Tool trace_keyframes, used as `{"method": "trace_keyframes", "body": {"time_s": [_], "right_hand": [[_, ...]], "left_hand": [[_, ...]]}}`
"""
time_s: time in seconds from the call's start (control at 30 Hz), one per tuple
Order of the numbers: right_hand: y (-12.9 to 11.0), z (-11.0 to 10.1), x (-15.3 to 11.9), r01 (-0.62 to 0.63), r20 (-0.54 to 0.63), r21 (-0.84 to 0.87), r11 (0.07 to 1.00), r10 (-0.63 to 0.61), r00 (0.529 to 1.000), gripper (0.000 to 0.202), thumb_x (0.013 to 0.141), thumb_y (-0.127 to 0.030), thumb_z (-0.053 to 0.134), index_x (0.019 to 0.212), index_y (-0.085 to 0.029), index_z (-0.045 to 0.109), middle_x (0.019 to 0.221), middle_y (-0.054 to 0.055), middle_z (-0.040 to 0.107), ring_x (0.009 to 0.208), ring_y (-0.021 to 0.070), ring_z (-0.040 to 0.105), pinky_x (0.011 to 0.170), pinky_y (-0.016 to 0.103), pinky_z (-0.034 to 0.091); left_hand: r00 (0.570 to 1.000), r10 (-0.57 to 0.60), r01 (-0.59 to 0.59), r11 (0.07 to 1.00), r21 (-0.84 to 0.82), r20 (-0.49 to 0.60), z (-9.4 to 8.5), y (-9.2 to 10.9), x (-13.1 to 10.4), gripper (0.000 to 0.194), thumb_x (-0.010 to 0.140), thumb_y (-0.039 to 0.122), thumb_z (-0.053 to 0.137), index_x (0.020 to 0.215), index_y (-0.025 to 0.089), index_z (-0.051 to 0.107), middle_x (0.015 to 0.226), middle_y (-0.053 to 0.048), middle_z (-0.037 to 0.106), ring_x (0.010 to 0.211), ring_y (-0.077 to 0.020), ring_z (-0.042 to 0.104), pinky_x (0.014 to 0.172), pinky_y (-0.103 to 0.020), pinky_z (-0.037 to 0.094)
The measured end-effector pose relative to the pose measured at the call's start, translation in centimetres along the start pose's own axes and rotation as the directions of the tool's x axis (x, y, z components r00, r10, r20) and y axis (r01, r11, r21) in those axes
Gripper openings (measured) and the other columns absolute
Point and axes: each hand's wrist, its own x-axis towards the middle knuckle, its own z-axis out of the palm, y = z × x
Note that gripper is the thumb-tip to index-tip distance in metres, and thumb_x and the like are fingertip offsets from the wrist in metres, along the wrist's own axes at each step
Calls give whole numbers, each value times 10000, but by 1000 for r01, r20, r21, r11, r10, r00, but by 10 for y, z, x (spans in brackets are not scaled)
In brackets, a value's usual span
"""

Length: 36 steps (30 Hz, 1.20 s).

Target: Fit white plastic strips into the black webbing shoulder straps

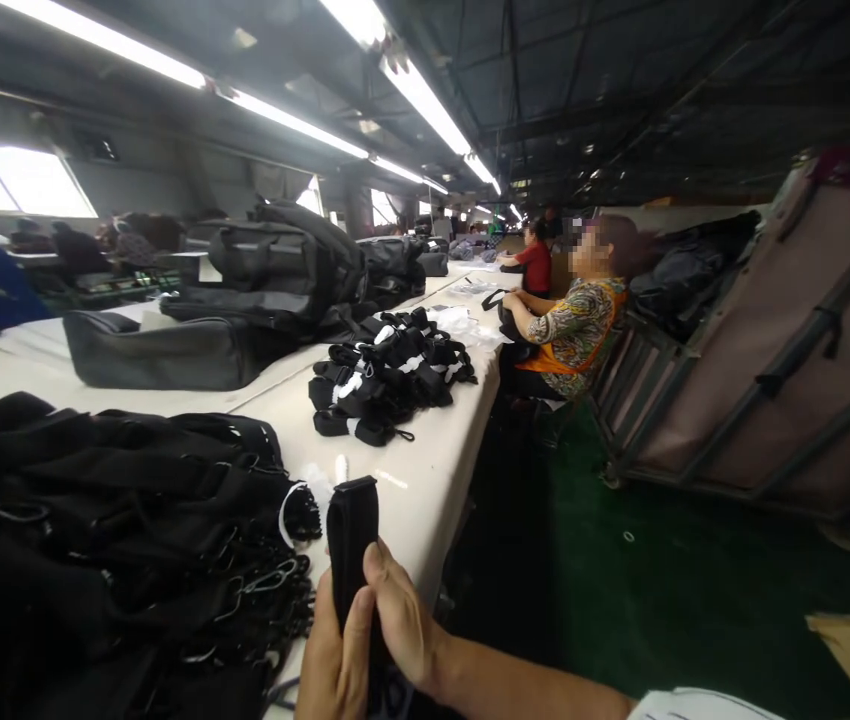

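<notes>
A folded black strap (351, 530) stands upright between my two hands at the table's near edge. My left hand (335, 650) is closed round its lower left side, with the thumb across the front. From the right, my right hand (402, 615) presses on the strap with its thumb near the middle. Beside the strap, to its left, lies a large heap of black straps with metal hooks (117, 540). White strips (310, 500) lie just behind the strap. Farther up the table is a pile of rolled black straps with white bands (395, 370).
Black bags (170, 350) stand on the far left of the long white table (425, 470). A seated person in a patterned top (575, 325) works along its right edge, another in red (536, 268) beyond. A large wheeled cart (770, 370) stands on the right.
</notes>
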Motion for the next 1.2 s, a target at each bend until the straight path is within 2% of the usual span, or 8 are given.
{"method": "trace_keyframes", "body": {"time_s": [0.2,0.4,0.5,0.67,0.9,1.03,1.1,1.2], "right_hand": [[5,-6,44,-3,81,70,998,-2,997,721,971,-642,218,1089,-115,696,967,120,662,972,228,612,848,359,511],[16,-12,135,211,50,-534,819,-219,974,343,733,-216,728,1076,-211,708,1175,53,615,700,100,556,773,278,487],[22,-9,155,216,107,-573,791,-189,976,168,688,-122,725,845,-180,726,981,37,667,792,141,588,827,288,467],[14,-2,144,130,127,-469,874,-79,989,229,889,-343,541,906,-145,653,788,37,655,544,109,546,522,245,443],[6,2,95,20,379,-357,934,125,917,220,726,-252,704,578,-115,617,509,0,564,446,118,538,431,228,428],[-59,-13,82,142,479,-442,886,99,872,203,809,-215,603,848,-82,751,724,89,718,560,139,642,515,238,508],[-117,-23,71,307,337,-307,901,-198,920,395,853,-362,577,1139,-119,701,995,140,733,688,139,680,588,253,524],[-196,-40,46,599,148,-276,752,-583,799,677,827,-588,235,1357,-291,534,1407,81,505,1006,177,664,640,318,455]], "left_hand": [[989,-91,98,993,59,-119,-34,9,17,510,720,597,699,1025,189,670,778,-46,728,754,-279,693,669,-321,541],[925,-310,300,951,-76,-219,-80,10,32,619,608,592,797,1027,154,668,697,-39,738,619,-229,667,528,-269,501],[923,-319,285,943,-174,-216,-82,5,34,592,612,557,808,1020,146,684,682,-32,727,592,-215,655,504,-262,490],[963,-246,206,934,-293,-107,-68,19,26,534,644,507,802,1005,136,668,674,-39,704,509,-179,609,456,-248,478],[982,-179,188,936,-298,56,-51,29,14,702,679,452,795,1259,166,523,678,-43,698,499,-175,608,457,-250,486],[975,-222,206,927,-313,-16,-57,23,16,432,695,475,777,916,131,637,617,-23,657,486,-137,571,433,-211,446],[968,-246,219,920,-326,-43,-61,23,18,400,711,481,765,833,121,640,581,-17,640,478,-134,565,426,-207,441],[962,-265,234,924,-304,-64,-63,24,19,400,707,468,773,844,114,648,573,-25,655,474,-147,578,419,-214,449]]}}
